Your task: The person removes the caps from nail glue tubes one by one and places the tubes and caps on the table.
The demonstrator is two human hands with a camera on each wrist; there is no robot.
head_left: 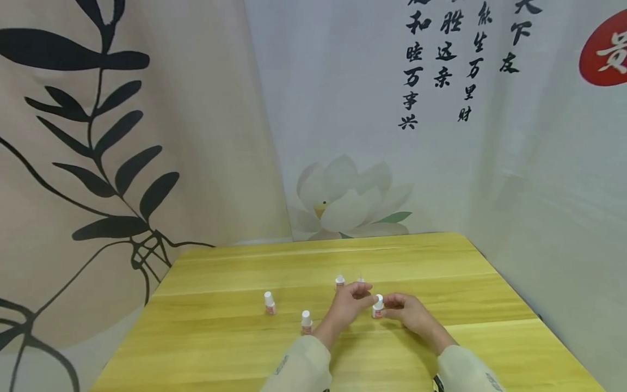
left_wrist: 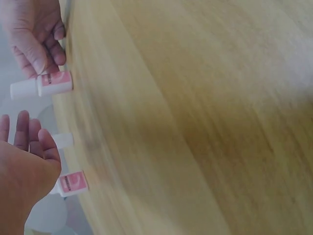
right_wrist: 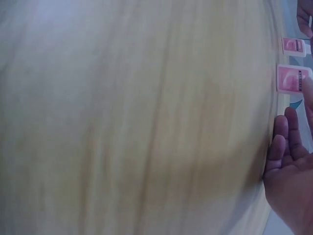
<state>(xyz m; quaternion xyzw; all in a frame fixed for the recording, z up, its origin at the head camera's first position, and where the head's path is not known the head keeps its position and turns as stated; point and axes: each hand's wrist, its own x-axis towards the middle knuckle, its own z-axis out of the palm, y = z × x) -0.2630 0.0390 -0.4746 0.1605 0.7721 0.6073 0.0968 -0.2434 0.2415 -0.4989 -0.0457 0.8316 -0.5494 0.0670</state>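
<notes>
A small white bottle with a pink label (head_left: 377, 312) stands upright on the wooden table between both hands. My right hand (head_left: 410, 314) pinches it from the right; in the left wrist view the thumb lies against this bottle (left_wrist: 56, 84). My left hand (head_left: 349, 306) is at its left, the thumb close to the white cap in the head view. The left fingers (left_wrist: 35, 134) are loosely extended, with nothing between them. Two like bottles, one at the back (head_left: 340, 280) and another (head_left: 361, 280), are partly hidden behind the left hand.
Two more white bottles stand to the left, one farther out (head_left: 270, 305) and one beside the left forearm (head_left: 306, 323). The yellow wood-grain table (head_left: 210, 348) reaches back to a printed cloth wall (head_left: 352, 109) with a lotus and black characters.
</notes>
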